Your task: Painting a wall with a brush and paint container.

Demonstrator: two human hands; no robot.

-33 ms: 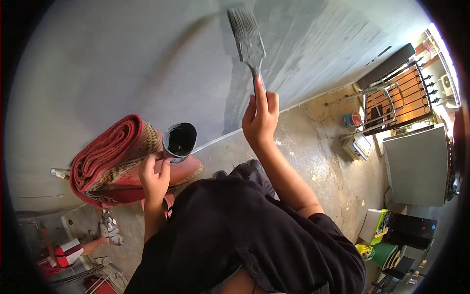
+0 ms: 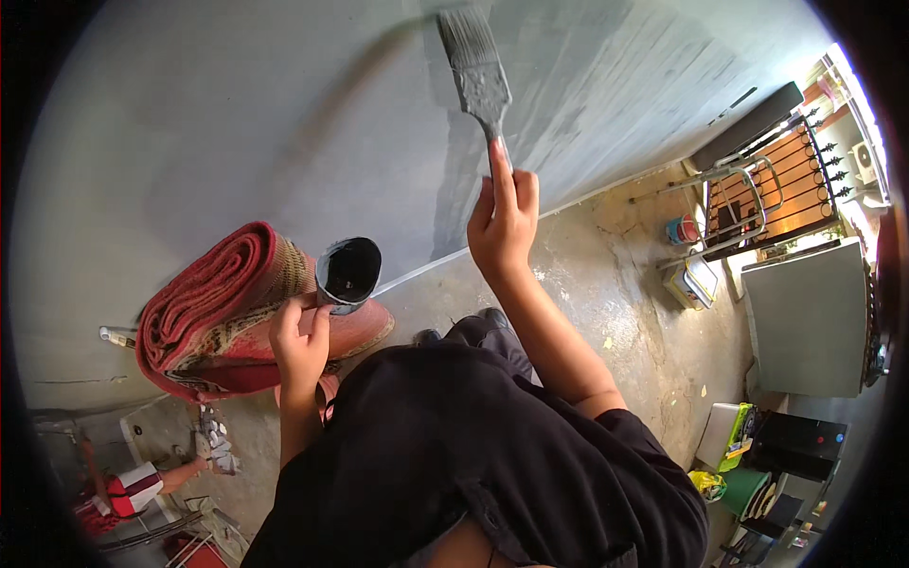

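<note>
My right hand [image 2: 504,222] is closed round the handle of a wide paintbrush [image 2: 478,85], index finger stretched along it. Grey paint coats the brush, and its bristles point up against the grey wall [image 2: 350,85], where a darker, wet-looking patch spreads to the right. In my left hand [image 2: 301,346] is a dark paint cup [image 2: 348,275], gripped by its side below the rim. The cup's mouth faces me, its inside is dark, and grey paint smears its outside. How much it holds I cannot tell.
A rolled red carpet [image 2: 213,312] leans by the wall beside the cup. On the right stand a metal walker frame [image 2: 757,204], a small bucket [image 2: 680,230], a plastic tub [image 2: 691,284] and a large grey panel [image 2: 805,317]. Another person [image 2: 133,488] is at lower left.
The brush and my right hand have shifted very slightly upward along the wall. My left hand and the cup stay nearly where they were.
</note>
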